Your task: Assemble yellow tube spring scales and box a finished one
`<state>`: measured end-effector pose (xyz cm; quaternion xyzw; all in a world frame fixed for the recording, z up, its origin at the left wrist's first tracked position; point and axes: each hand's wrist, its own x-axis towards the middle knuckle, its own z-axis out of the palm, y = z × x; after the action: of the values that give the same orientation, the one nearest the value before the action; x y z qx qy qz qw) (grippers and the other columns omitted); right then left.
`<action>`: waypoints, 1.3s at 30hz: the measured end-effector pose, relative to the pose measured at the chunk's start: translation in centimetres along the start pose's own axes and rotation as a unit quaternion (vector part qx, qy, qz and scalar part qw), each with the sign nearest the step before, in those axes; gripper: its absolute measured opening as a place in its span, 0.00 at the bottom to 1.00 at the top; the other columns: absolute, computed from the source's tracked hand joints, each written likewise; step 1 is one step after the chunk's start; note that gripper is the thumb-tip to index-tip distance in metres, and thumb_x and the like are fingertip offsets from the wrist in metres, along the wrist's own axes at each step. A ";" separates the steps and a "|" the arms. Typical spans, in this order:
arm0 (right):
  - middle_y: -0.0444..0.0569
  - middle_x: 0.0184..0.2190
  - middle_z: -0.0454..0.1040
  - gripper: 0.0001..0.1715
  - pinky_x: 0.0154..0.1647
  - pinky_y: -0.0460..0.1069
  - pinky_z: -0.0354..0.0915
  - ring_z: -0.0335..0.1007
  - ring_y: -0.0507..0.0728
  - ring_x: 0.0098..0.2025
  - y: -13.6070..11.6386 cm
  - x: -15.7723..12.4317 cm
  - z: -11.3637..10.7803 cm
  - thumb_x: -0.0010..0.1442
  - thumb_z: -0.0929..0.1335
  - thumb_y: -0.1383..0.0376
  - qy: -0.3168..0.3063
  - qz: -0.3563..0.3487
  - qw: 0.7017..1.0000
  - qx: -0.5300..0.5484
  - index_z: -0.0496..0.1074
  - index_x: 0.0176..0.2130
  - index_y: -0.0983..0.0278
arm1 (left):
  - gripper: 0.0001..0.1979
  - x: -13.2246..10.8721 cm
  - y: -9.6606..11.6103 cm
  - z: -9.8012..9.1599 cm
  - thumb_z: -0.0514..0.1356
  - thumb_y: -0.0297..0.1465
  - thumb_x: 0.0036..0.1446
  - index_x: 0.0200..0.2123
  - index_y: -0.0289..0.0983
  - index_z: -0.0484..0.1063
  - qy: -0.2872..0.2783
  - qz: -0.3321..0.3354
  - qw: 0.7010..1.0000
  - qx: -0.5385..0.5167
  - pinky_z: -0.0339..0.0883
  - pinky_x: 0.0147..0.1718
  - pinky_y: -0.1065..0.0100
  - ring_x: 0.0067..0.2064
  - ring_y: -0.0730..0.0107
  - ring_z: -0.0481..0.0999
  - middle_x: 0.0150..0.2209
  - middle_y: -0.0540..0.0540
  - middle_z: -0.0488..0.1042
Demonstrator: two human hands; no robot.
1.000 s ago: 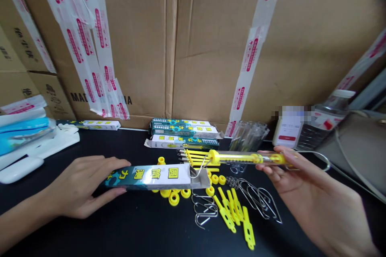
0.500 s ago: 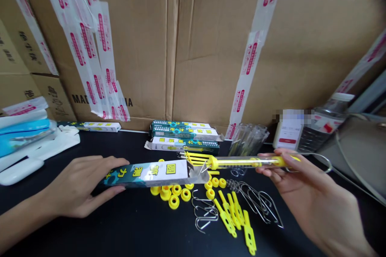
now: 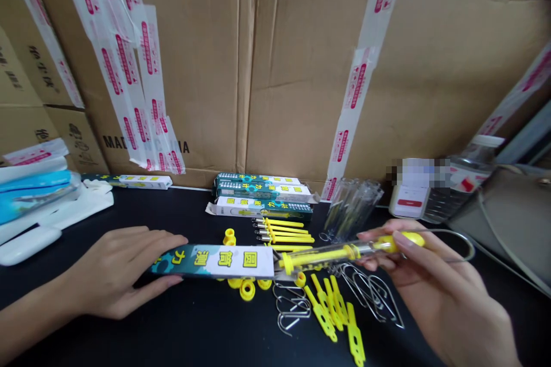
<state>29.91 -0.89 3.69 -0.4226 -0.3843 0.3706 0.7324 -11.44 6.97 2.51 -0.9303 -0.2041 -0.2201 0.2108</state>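
Note:
My left hand [image 3: 133,269] is closed round the left end of a slim green and white box [image 3: 215,262], held level above the black table. In my right hand [image 3: 426,269], fingers pinch the yellow end of a clear tube with yellow parts inside [image 3: 331,257]. The tube's other end is at the box's open right end; how far it reaches in is hidden. A wire loop [image 3: 467,243] sticks out past the right fingers. Below lie yellow rings [image 3: 247,289], metal hooks [image 3: 293,309] and flat yellow pieces [image 3: 355,332]. Yellow rods [image 3: 286,231] lie behind.
More slim boxes [image 3: 262,206] are stacked by the cardboard [image 3: 301,69]. Clear tubes [image 3: 353,206], a phone [image 3: 408,192] and a bottle [image 3: 473,175] stand at the back right. Large wire hooks [image 3: 374,292] lie near my right hand; a white case [image 3: 30,245] is at the left.
The tube has tilted, its left end lower and against the box's open end. The box has moved slightly down and right, uncovering more of the yellow rods.

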 end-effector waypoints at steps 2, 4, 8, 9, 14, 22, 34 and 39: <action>0.54 0.28 0.85 0.13 0.26 0.45 0.78 0.79 0.57 0.22 0.0 -0.1 0.0 0.43 0.82 0.58 -0.008 -0.015 1.000 -0.007 0.84 0.29 0.61 | 0.18 0.1 0.0 0.0 0.61 0.34 0.66 0.57 0.36 0.71 0.002 0.006 1.000 0.001 0.81 0.35 0.64 0.36 0.60 0.86 0.43 0.42 0.86; 0.54 0.28 0.85 0.13 0.27 0.45 0.78 0.80 0.57 0.22 0.0 -0.1 0.0 0.44 0.82 0.58 -0.013 -0.017 1.000 -0.010 0.84 0.30 0.61 | 0.17 0.2 0.1 -0.1 0.61 0.34 0.67 0.57 0.35 0.71 0.001 0.012 1.000 0.010 0.81 0.35 0.63 0.36 0.60 0.86 0.42 0.42 0.86; 0.54 0.28 0.85 0.13 0.26 0.45 0.78 0.79 0.57 0.22 0.0 -0.3 0.1 0.45 0.82 0.58 -0.005 -0.017 1.000 -0.016 0.84 0.30 0.61 | 0.16 0.3 0.1 -0.2 0.59 0.34 0.68 0.56 0.34 0.70 -0.001 0.023 0.999 0.027 0.81 0.35 0.63 0.36 0.60 0.86 0.41 0.41 0.86; 0.54 0.28 0.85 0.13 0.26 0.45 0.78 0.79 0.57 0.21 0.0 -0.3 0.1 0.44 0.82 0.58 0.000 -0.018 1.000 -0.016 0.84 0.30 0.61 | 0.16 0.4 0.1 -0.2 0.59 0.34 0.69 0.56 0.34 0.70 0.000 0.023 0.999 0.027 0.81 0.35 0.63 0.35 0.60 0.86 0.41 0.41 0.86; 0.53 0.27 0.84 0.14 0.25 0.46 0.78 0.78 0.57 0.21 0.0 -0.5 0.1 0.42 0.83 0.58 0.017 -0.014 1.000 -0.010 0.83 0.29 0.62 | 0.16 0.5 0.2 -0.3 0.60 0.33 0.68 0.56 0.34 0.70 0.014 0.025 0.999 0.018 0.80 0.34 0.64 0.34 0.61 0.86 0.40 0.40 0.86; 0.50 0.32 0.85 0.14 0.33 0.46 0.81 0.82 0.57 0.27 0.6 -0.7 -0.2 0.46 0.82 0.56 0.033 -0.028 0.999 -0.014 0.83 0.32 0.59 | 0.18 -0.3 -0.2 0.0 0.62 0.31 0.66 0.57 0.35 0.70 0.017 -0.001 1.000 0.020 0.80 0.32 0.64 0.33 0.61 0.85 0.42 0.41 0.85; 0.49 0.38 0.85 0.09 0.39 0.46 0.81 0.84 0.57 0.32 0.8 -2.0 0.0 0.55 0.79 0.57 0.004 -0.087 0.994 -0.063 0.82 0.36 0.56 | 0.14 1.4 0.5 0.2 0.55 0.37 0.73 0.51 0.33 0.71 0.068 -0.026 0.994 0.079 0.74 0.24 0.65 0.24 0.65 0.81 0.34 0.43 0.84; 0.49 0.36 0.85 0.09 0.36 0.45 0.80 0.83 0.57 0.30 0.9 -1.7 -0.3 0.55 0.79 0.56 0.005 -0.076 0.996 -0.055 0.82 0.35 0.56 | 0.14 0.7 0.3 0.2 0.58 0.35 0.70 0.53 0.34 0.72 0.047 -0.038 0.996 0.065 0.75 0.26 0.65 0.27 0.64 0.82 0.37 0.44 0.85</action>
<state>29.28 -2.18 2.34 -0.4337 -0.4316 0.2900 0.7359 -10.66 7.05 2.61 -0.8946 -0.2433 -0.2580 0.2721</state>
